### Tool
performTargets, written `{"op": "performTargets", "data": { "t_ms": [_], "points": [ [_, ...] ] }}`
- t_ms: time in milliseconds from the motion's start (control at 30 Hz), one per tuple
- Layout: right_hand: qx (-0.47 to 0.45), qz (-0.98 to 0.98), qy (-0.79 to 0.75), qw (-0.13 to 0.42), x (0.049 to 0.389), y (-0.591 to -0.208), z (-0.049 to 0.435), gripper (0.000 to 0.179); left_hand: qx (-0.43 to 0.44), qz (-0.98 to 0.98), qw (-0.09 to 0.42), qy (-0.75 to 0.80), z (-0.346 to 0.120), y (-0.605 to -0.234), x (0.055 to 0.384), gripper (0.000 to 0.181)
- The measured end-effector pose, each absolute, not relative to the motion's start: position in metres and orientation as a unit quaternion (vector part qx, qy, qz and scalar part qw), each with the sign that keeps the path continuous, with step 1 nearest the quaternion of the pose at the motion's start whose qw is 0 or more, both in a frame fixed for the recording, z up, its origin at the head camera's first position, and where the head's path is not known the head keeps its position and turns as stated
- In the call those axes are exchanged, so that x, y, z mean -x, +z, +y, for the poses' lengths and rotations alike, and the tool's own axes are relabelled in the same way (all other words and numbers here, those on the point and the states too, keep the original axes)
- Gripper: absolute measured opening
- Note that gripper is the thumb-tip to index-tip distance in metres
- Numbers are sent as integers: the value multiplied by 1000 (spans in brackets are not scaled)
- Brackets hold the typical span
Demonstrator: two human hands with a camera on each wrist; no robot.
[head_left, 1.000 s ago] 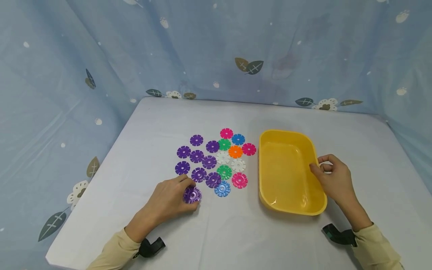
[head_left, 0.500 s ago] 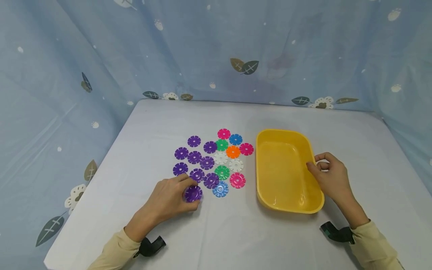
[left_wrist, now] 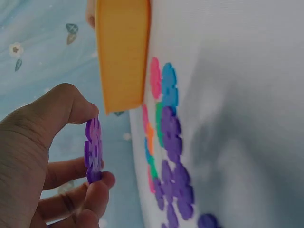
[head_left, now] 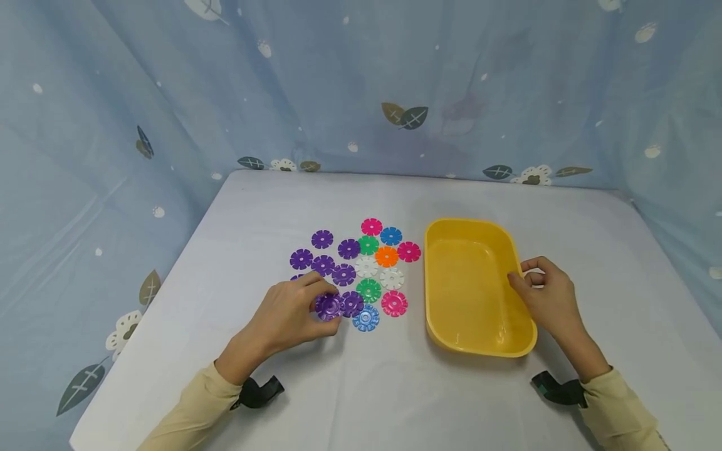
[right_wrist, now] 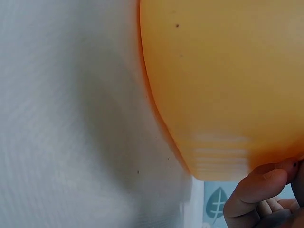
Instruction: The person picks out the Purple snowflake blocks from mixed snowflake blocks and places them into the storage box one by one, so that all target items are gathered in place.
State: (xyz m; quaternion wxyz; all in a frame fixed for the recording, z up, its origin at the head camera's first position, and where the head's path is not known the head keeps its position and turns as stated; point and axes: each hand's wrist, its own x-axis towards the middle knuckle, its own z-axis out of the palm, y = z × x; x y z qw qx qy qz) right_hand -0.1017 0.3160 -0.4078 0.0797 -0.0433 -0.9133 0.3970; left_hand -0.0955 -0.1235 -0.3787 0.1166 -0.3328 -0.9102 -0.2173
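One purple disc (head_left: 329, 307), pinched by its edges between the thumb and fingers of the left hand (head_left: 296, 313), up off the white table (head_left: 366, 394), left of the middle. Close by, many flat discs (head_left: 316, 265): purple ones on the left, other colors on the right. Held by the right hand (head_left: 553, 297): the right rim of the yellow tub (head_left: 474, 288), to the right of all the discs.

Easy to drop, maybe, with just a thin, shiny edge to pinch. Likely to slip out if held too softly, or to pop away if squeezed too hard. If moved right while too low, likely to bump the next flat purple one (head_left: 353, 304) and the near blue disc (head_left: 366, 319). Too cut off in the right wrist view to tell a firm grip on the rim from a loose one. With a hard push left, likely to slide the yellow tub into the pink disc (head_left: 408, 252) just beside its left wall.
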Motion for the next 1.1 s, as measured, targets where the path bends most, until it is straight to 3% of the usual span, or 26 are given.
{"op": "performTargets", "data": {
  "t_ms": [333,1100],
  "points": [
    [35,-914,394,89,100,-406,315,28,362,-895,100,-242,-93,-359,112,39],
    [31,-906,411,96,99,-403,313,26,501,-842,0,-199,30,-332,136,40]
  ]
}}
